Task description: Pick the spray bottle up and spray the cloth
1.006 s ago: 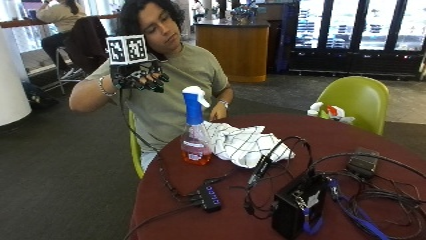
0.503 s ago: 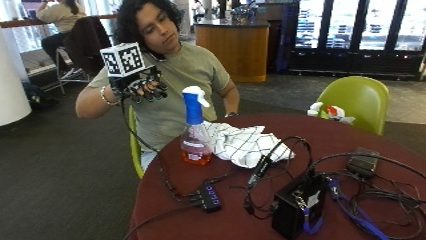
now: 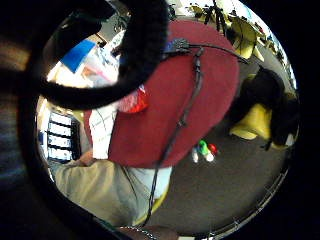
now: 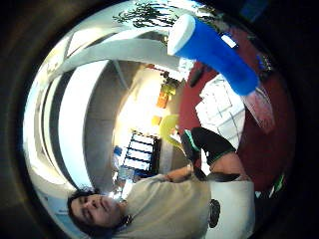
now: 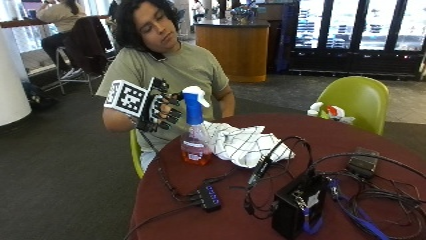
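Near the bench edge closest to the seated person, the spray bottle (image 5: pixel 195 131) stands upright on the round red bench (image 5: pixel 399 145), its base touching or just beside the white checked cloth (image 5: pixel 245 143). The gloved right hand (image 5: pixel 158 105) hovers just beside the blue trigger head, fingers (image 5: pixel 173 114) loosely spread and holding nothing. A good pick-up likely means wrapping the neck under the trigger while keeping the nozzle aimed at the cloth.

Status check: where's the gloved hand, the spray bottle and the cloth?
Right hand open beside the spray bottle, not gripping. Bottle upright on table. Cloth behind it. Nothing between.
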Action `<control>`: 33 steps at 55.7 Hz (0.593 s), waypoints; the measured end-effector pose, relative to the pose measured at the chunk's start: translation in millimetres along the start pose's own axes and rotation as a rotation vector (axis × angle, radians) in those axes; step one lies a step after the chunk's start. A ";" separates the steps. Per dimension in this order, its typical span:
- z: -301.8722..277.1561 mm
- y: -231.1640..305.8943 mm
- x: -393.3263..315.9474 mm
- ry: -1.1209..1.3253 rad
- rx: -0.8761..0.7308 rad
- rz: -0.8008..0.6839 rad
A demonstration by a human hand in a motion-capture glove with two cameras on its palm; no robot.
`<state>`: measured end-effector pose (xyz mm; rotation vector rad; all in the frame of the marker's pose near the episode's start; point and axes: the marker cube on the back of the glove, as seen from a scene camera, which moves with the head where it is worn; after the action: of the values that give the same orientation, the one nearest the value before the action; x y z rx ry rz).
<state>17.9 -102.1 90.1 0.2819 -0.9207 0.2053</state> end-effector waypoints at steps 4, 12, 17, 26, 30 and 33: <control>11.4 -12.3 6.9 -0.052 0.031 -0.002; 28.7 -34.6 13.5 -0.189 0.068 0.015; 40.5 -46.6 15.8 -0.255 0.106 0.001; 56.5 -67.5 17.2 -0.312 0.212 -0.014; 60.4 -74.3 18.0 -0.299 0.274 -0.030; 61.5 -79.6 17.1 -0.291 0.276 -0.018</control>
<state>5.1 -196.3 127.1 0.5864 -1.1780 0.2806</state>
